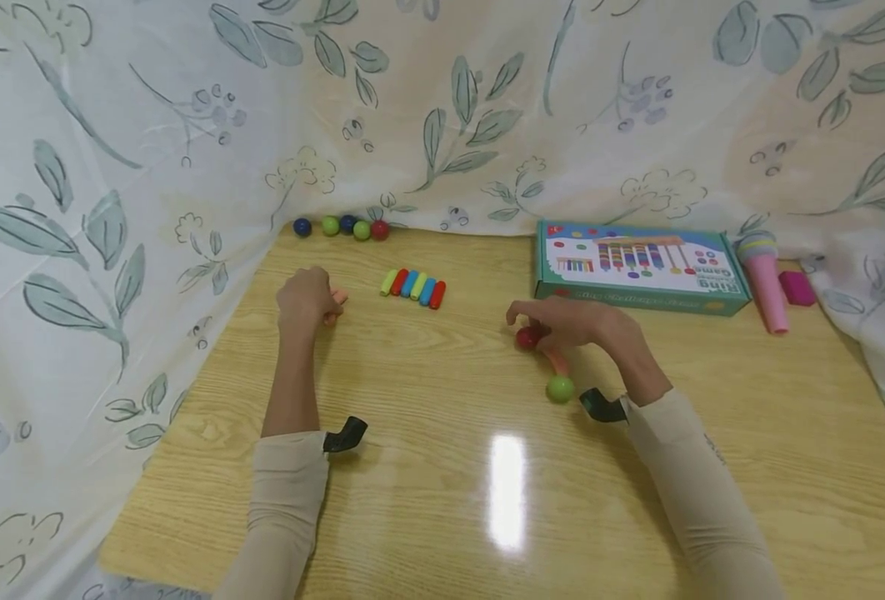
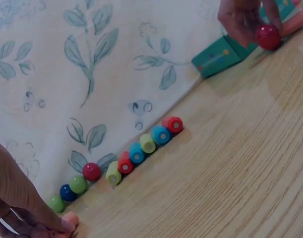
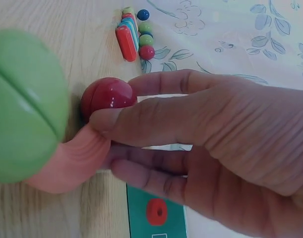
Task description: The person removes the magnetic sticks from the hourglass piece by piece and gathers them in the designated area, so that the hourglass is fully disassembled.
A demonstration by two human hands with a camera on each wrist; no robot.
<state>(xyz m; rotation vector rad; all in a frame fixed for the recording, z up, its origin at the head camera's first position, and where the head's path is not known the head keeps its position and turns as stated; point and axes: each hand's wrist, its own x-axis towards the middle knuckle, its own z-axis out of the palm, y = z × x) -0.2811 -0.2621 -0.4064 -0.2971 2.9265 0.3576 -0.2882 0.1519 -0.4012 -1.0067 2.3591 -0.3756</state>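
My right hand point(image 1: 573, 321) pinches a glossy red ball point(image 3: 109, 98) between thumb and fingers, the thumb tip lying where the ball meets a curved salmon-pink stick point(image 3: 74, 161). At the stick's other end sits a green ball point(image 1: 560, 388), large and close in the right wrist view. Over on the left side of the table, my left hand point(image 1: 305, 302) has its fingers curled down on salmon-pink pieces point(image 1: 339, 297), mostly hidden under it. Thumb and fingertips grip one of these low at the tabletop in the left wrist view.
Between the hands lies a row of short yellow-green, red and blue sticks point(image 1: 413, 288). Several blue, green and red balls point(image 1: 362, 231) line the back edge by the floral cloth. A teal game box point(image 1: 641, 267), a pink toy microphone point(image 1: 767, 283) and a magenta block point(image 1: 797, 288) stand back right.
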